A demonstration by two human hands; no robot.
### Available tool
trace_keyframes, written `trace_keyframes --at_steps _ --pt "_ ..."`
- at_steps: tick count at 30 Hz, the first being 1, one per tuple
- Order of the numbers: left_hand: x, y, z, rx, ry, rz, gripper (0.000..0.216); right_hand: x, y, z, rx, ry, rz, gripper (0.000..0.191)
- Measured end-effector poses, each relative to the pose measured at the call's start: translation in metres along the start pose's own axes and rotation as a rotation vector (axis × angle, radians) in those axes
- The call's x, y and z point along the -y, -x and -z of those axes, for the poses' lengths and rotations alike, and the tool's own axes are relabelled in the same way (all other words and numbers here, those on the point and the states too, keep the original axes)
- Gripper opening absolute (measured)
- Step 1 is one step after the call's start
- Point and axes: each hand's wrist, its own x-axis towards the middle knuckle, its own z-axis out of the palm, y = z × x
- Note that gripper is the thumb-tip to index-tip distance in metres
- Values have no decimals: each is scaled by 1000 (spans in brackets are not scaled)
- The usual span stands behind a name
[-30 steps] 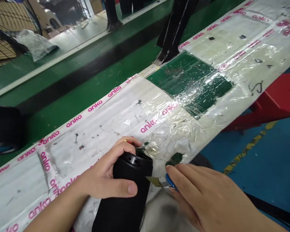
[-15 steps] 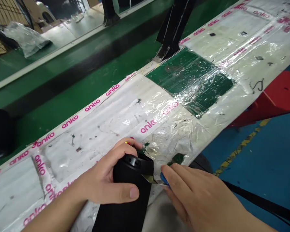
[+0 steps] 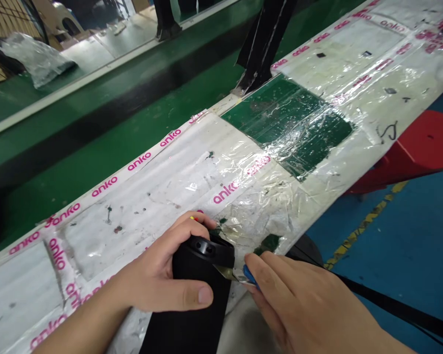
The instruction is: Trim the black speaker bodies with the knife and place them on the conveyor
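My left hand (image 3: 170, 268) is wrapped round the upper end of a long black plastic housing (image 3: 192, 314), its thumb lying along the near face. Two small holes show on the housing's rounded end, beside an open rim. In my right hand (image 3: 291, 295) is a utility knife (image 3: 249, 276) with a blue part between the fingers. Its metal blade lies against the right edge of the housing, just below the rim. Most of the knife's handle is hidden in my fingers. A tiny red and yellow spot shows by my left fingers; I cannot make out what it is.
A workbench covered in taped white sheeting (image 3: 162, 182) runs diagonally, with a bare green patch (image 3: 288, 123). Behind is a green conveyor surface (image 3: 107, 123) with a black post (image 3: 266, 44). A red stool (image 3: 424, 142) stands at the right, and a clear plastic bag (image 3: 37, 56) lies far left.
Both hands keep their grip on the housing and the knife. The blade has shifted very slightly left along the edge, and the view has moved a little.
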Motion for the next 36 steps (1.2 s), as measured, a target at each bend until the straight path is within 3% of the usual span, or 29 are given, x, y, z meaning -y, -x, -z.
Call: trace_keyframes --at_steps 15,23,33,36 --pt "2 0 0 6 -4 -8 44 3 1 0 8 19 -4 24" --pt "-7 -3 -5 -2 -59 -19 42 4 2 1 58 116 -17 32" --pt "-12 -5 -10 -29 -155 -17 36 2 -11 15 211 80 -15 53" --pt "-10 -4 -13 -77 -162 -54 33 -3 -22 30 285 70 103 49"
